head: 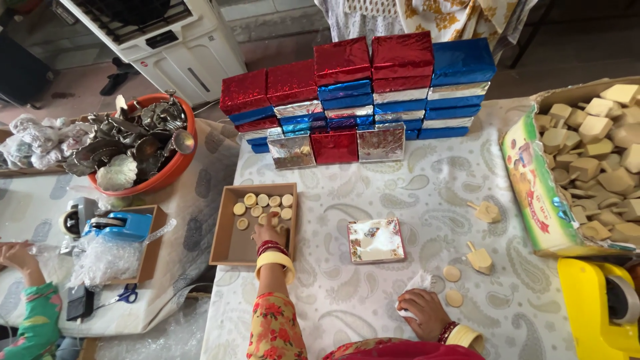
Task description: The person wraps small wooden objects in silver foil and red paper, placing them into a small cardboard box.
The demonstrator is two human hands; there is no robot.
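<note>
My left hand reaches into a shallow brown cardboard tray and touches the small round wooden discs lying in it; whether it holds one is hidden. On the patterned tablecloth near the front edge, my right hand grips a crumpled white cloth. Two loose wooden discs lie just right of that hand. A small square box with a floral lid sits between my hands. Two wooden spinning tops lie to the right.
Stacks of red, blue and silver wrapped boxes stand at the back. A carton of wooden blocks sits right, a yellow tape dispenser below it. At left: an orange tub of metal items, a blue tape dispenser, scissors, another person's hand.
</note>
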